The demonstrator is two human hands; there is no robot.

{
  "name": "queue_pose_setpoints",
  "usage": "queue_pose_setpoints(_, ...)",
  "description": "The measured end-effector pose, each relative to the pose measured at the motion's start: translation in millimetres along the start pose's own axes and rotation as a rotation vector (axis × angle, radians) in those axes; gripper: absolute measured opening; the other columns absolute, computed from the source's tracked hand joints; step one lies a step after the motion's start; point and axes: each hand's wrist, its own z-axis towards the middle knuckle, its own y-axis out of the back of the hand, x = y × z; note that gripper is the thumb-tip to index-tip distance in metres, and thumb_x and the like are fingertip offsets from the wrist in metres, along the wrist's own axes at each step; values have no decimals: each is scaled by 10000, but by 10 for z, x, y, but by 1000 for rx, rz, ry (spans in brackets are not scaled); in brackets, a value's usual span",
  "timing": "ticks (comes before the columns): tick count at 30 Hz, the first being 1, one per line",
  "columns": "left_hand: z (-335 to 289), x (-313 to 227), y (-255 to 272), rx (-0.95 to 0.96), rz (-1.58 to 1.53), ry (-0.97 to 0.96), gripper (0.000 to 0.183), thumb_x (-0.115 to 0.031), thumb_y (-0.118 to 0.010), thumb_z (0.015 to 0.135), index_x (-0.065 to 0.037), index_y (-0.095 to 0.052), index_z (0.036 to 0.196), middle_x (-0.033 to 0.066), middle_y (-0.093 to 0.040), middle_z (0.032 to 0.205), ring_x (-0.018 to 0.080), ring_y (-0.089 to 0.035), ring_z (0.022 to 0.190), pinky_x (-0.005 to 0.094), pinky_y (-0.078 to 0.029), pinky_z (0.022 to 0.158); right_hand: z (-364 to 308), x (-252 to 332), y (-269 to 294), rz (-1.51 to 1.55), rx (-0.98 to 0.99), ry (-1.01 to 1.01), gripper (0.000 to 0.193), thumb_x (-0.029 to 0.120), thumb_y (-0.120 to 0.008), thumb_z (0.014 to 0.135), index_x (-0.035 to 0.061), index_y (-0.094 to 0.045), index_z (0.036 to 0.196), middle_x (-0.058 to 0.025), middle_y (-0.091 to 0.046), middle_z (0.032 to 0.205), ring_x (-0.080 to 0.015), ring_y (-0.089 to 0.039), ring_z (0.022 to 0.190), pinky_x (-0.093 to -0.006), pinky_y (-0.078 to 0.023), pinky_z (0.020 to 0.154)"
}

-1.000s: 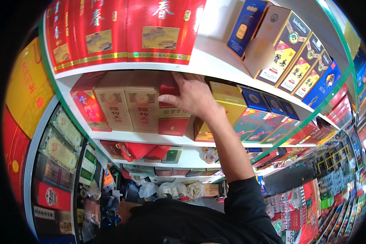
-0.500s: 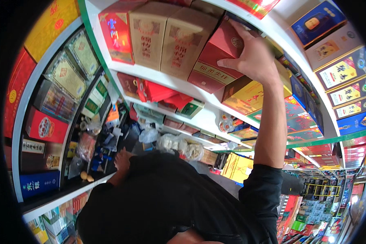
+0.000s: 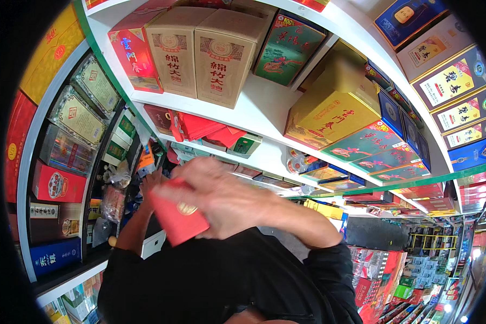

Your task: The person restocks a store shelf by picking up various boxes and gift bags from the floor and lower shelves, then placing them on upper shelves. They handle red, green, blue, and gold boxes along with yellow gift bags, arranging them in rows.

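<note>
My right hand [image 3: 224, 202], smeared by motion, is closed around a red carton [image 3: 178, 213] with a round gold emblem, held tilted in front of my chest. Just left of that carton is my left hand [image 3: 150, 182], above the dark counter; its fingers are small and partly hidden. On the white shelf [image 3: 262, 108] two tan cartons [image 3: 218, 65] stand upright beside a red carton [image 3: 134, 60]. A green carton [image 3: 286, 51] shows further back, and a gold carton [image 3: 335, 110] stands right of the bare gap.
Lower shelves hold red bags [image 3: 205, 129] and small green boxes [image 3: 245, 146]. At my left, a curved rack carries patterned boxes [image 3: 78, 116] and a blue box [image 3: 51, 259]. More cartons line the right-hand shelf [image 3: 451, 173]. An aisle with stacked goods [image 3: 421, 281] runs at the lower right.
My right hand has taken the red carton off the upper shelf and brought it down and left to my chest, leaving a gap. The left hand has shifted slightly upward.
</note>
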Motion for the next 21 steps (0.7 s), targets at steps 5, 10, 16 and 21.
queue_pose_setpoints(5, -213, -621, 784, -212, -95, -161, 1179, -471, -1002, 708, -271, -497, 1755, 189, -554, 1613, 432, -528, 1498, 562, -479, 1179, 266, -26, -627, 90, -48, 189, 915, 152, -922, 688, 80, -687, 1569, -197, -580, 1308, -402, -539, 1209, -555, -388, 1116)
queue_pose_setpoints(10, -439, -903, 1282, -271, -208, -435, 1255, -465, -1025, 662, -266, -475, 1772, 171, -549, 1598, 425, -517, 1493, 567, -435, 1218, 385, 22, -724, 172, 39, 213, 862, 191, -906, 666, 53, -734, 1499, -323, -507, 1639, -456, -538, 1349, -519, -425, 1120)
queue_pose_setpoints(16, -404, -1100, 1110, 4, -342, -245, 1371, -442, -1056, 588, -227, -422, 1784, 184, -531, 1599, 420, -503, 1515, 545, -445, 1254, 326, -4, -348, 234, 165, 127, 778, 180, -906, 734, 32, -739, 1479, -296, -543, 1624, -454, -564, 1354, -547, -443, 1170)
queue_pose_setpoints(21, -102, -966, 919, -25, -242, -426, 1417, -429, -1042, 538, -178, -418, 1785, 167, -542, 1668, 426, -488, 1556, 537, -446, 1286, 59, -451, 629, -14, -303, -188, 547, 26, -824, 881, 8, -759, 1423, -225, -739, 1399, -416, -706, 1309, -517, -563, 1144)
